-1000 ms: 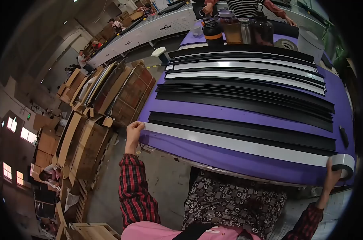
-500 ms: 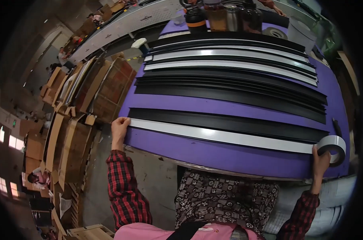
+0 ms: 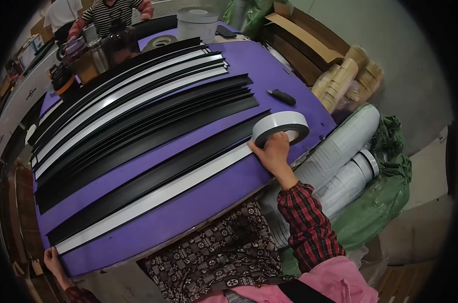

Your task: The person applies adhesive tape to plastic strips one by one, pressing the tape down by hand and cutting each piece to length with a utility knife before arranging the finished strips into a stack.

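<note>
A long black strip with a white face [image 3: 158, 196] lies along the near side of the purple table [image 3: 198, 189]. My left hand [image 3: 52, 260] pinches its far left end. At the right end my right hand [image 3: 275, 151] grips a roll of white tape [image 3: 281, 121], fingers in its core and thumb near the strip's end. Just behind lies a plain black strip [image 3: 153, 177]. Farther back are several black strips [image 3: 148, 132] and several white-faced ones [image 3: 123, 93].
A black cutter [image 3: 282, 97] lies right of the strips. Bottles [image 3: 82, 60], another tape roll [image 3: 160, 43] and a white bucket [image 3: 197, 24] stand at the back. Wrapped rolls [image 3: 340, 151] and a green bag [image 3: 378, 202] are beyond the right edge. Another person [image 3: 112, 17] is across the table.
The view has swung to the right, bringing the wrapped rolls and the cutter into clear sight. Both hands still hold the strip's ends, and the tape roll stays at my right hand.
</note>
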Demonstrator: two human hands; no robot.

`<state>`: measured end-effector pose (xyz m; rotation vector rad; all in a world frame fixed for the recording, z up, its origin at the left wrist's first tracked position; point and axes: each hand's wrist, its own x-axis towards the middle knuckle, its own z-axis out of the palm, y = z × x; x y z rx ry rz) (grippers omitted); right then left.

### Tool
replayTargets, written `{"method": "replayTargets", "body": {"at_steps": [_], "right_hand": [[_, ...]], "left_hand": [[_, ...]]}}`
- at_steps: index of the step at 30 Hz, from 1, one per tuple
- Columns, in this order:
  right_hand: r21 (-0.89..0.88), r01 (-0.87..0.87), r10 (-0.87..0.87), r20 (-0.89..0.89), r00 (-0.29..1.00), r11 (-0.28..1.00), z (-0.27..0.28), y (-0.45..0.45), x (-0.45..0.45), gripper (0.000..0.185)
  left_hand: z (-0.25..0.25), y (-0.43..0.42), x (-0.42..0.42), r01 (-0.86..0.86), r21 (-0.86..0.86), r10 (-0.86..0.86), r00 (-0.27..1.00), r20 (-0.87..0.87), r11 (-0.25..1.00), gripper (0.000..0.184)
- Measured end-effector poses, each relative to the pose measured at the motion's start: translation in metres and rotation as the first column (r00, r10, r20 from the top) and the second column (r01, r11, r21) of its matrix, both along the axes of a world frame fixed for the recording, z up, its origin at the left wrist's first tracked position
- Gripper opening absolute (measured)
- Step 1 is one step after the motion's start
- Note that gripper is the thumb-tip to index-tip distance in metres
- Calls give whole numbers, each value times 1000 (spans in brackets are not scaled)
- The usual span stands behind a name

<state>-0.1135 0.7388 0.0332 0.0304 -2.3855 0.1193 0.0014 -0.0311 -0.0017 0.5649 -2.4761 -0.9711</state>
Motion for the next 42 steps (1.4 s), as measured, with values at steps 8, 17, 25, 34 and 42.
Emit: {"method": "replayTargets", "body": {"at_steps": [8,17,25,34,42], "right_hand": [[-209,-11,22,50,999,978,-2,-1,-2,41],[15,25,-26,65,998,1000,4,-5,0,41],[-859,-274,322,-136,937,432,26,-14,10,51],[-958,-190,-92,-213,973,215,45,76,-28,32],[-200,258,-240,114,964,945,20,129,-28,47]], "left_hand": [[4,9,-2,-29,-77,30,1000,9,997,21],[16,24,-14,-381,-469,501,850,160,797,28],[91,447,-96,654,-525,-818,552,-161,545,17],[47,618,-145,767,-604,-925,358,124,216,42],[47,618,-145,779,-601,-917,354,185,180,38]]}}
